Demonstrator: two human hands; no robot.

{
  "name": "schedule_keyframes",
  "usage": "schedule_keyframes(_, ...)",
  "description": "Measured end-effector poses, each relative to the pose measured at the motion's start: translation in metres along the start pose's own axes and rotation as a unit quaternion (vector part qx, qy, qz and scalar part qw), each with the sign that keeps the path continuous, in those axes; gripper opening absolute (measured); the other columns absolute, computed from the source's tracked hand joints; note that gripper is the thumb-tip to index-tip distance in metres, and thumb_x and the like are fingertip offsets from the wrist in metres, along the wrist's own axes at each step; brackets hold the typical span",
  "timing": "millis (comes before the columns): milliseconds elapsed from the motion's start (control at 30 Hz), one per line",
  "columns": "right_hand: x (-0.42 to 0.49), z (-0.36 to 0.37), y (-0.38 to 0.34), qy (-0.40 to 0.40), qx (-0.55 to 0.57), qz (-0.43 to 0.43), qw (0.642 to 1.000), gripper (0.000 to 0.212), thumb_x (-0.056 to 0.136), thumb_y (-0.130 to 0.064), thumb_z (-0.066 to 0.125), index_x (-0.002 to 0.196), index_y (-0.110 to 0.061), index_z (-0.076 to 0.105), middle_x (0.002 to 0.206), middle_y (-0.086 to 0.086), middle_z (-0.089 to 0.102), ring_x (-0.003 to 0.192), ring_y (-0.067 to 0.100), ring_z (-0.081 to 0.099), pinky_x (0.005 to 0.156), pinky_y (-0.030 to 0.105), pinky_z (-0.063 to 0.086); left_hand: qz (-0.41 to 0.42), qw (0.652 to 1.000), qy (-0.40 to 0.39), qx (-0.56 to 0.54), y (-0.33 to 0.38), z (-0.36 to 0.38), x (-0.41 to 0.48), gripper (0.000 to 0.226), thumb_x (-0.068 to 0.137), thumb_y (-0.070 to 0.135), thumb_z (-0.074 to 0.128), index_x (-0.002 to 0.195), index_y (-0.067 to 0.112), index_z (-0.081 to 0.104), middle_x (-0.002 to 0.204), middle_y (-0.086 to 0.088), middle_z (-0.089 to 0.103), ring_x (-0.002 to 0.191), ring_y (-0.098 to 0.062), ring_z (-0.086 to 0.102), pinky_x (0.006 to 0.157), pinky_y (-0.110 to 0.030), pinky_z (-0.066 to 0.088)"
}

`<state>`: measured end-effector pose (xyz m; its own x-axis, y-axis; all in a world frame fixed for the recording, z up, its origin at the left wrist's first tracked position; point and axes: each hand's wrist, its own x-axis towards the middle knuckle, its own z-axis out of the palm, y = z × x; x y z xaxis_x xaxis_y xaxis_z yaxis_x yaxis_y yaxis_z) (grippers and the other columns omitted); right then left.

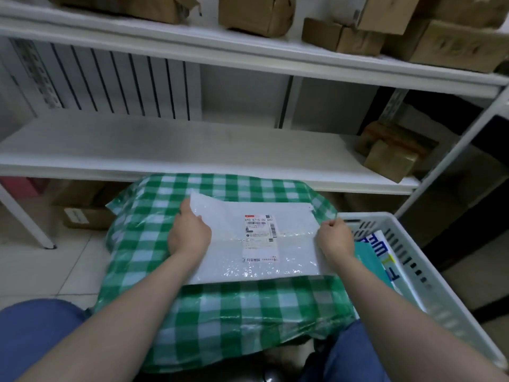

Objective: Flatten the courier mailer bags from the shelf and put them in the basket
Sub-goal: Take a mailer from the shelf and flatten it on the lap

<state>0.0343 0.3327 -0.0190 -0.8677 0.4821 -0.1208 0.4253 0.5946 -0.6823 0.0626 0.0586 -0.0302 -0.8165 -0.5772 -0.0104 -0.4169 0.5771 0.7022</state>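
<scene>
White and faintly bubbled, the courier mailer bag (292, 244) is lying flat on the green-and-white checked plastic cover (220, 312) directly in front of you. Whatever is supporting that cover is hidden beneath it. The bag's shipping label (259, 235) is facing up near its middle.

You are gripping the bag's nine o'clock edge with your left hand (190, 234), thumb lying on top and fingers curling round the edge, where the corner is lifting slightly. Your right hand (334, 235) is pinching the three o'clock edge, fingers curling tightly onto the plastic. Both forearms are reaching in from six o'clock.

At three o'clock of the bag, just beside the checked cover, the white slotted plastic basket (429, 288) is sitting, holding a teal mailer (369, 260) and a white mailer with blue print (382, 244).

At twelve o'clock the white shelf (165, 150) is standing, its lower board carrying brown taped parcels (391, 153) toward two o'clock. More cardboard parcels (256, 15) are sitting on the board above. Your blue trouser knees (35, 334) are showing at seven and five o'clock.
</scene>
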Motion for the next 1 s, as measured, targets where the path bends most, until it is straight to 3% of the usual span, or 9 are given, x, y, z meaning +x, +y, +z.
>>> schedule_keyframes(133, -0.012, 0.011, 0.013, 0.010, -0.226, -0.075, 0.971, 0.033, 0.095, -0.016, 0.042, 0.126, -0.006, 0.045, 0.128, 0.020, 0.053, 0.117, 0.038, 0.050, 0.091, 0.044, 0.044, -0.002, 0.999, 0.010, 0.035, -0.015, 0.004, -0.011, 0.038, 0.100, 0.018, 0.047, 0.137, 0.014, 0.041, 0.122, -0.013, 0.061, 0.104, -0.035, 0.058, 0.074, -0.040, 0.044)
schedule_keyframes(200, -0.018, 0.020, 0.014, -0.001, -0.274, -0.165, 0.948, 0.045, 0.098, -0.033, 0.040, 0.138, -0.014, 0.038, 0.142, 0.016, 0.040, 0.129, 0.035, 0.037, 0.105, 0.050, 0.036, 0.035, 0.995, 0.032, 0.085, -0.021, 0.007, -0.013, 0.043, 0.097, 0.021, 0.053, 0.138, 0.011, 0.042, 0.133, -0.013, 0.055, 0.118, -0.034, 0.049, 0.089, -0.043, 0.043)
schedule_keyframes(233, -0.020, 0.025, 0.012, -0.028, -0.288, -0.201, 0.936, 0.053, 0.098, -0.046, 0.036, 0.145, -0.021, 0.031, 0.152, 0.012, 0.029, 0.137, 0.035, 0.028, 0.112, 0.058, 0.025, 0.066, 0.989, 0.048, 0.120, -0.023, 0.009, -0.014, 0.051, 0.096, 0.025, 0.055, 0.142, 0.011, 0.038, 0.142, -0.013, 0.048, 0.128, -0.032, 0.041, 0.101, -0.045, 0.037)
schedule_keyframes(300, -0.026, 0.040, 0.005, -0.093, -0.316, -0.254, 0.909, 0.067, 0.093, -0.068, 0.023, 0.152, -0.038, 0.011, 0.162, -0.004, -0.002, 0.147, 0.038, -0.001, 0.109, 0.070, -0.001, 0.137, 0.974, 0.029, 0.177, -0.023, 0.014, -0.017, 0.064, 0.098, 0.040, 0.048, 0.153, 0.018, 0.024, 0.158, -0.007, 0.027, 0.145, -0.028, 0.020, 0.118, -0.046, 0.017)
schedule_keyframes(400, -0.038, 0.066, 0.000, -0.163, -0.321, -0.288, 0.887, 0.072, 0.086, -0.079, 0.007, 0.150, -0.047, -0.004, 0.157, -0.010, -0.024, 0.142, 0.036, -0.027, 0.102, 0.075, -0.016, 0.235, 0.934, -0.068, 0.260, -0.021, 0.031, -0.025, 0.063, 0.098, 0.061, 0.017, 0.155, 0.037, 0.003, 0.164, 0.005, -0.007, 0.150, -0.023, -0.015, 0.119, -0.052, -0.011)
schedule_keyframes(533, -0.038, 0.087, 0.000, -0.158, -0.335, -0.284, 0.884, 0.073, 0.085, -0.079, -0.001, 0.150, -0.047, -0.005, 0.159, -0.012, -0.022, 0.142, 0.035, -0.030, 0.100, 0.075, -0.019, 0.238, 0.911, -0.128, 0.311, -0.028, 0.048, -0.027, 0.061, 0.093, 0.067, 0.000, 0.151, 0.048, -0.008, 0.160, 0.010, -0.023, 0.145, -0.025, -0.029, 0.113, -0.060, -0.017)
schedule_keyframes(1000, -0.039, 0.095, 0.005, -0.124, -0.335, -0.289, 0.888, 0.070, 0.088, -0.075, -0.001, 0.151, -0.045, -0.001, 0.161, -0.012, -0.014, 0.144, 0.035, -0.025, 0.103, 0.075, -0.013, 0.222, 0.905, -0.129, 0.340, -0.034, 0.056, -0.027, 0.061, 0.092, 0.068, -0.004, 0.150, 0.049, -0.012, 0.161, 0.007, -0.019, 0.147, -0.032, -0.021, 0.113, -0.062, -0.015)
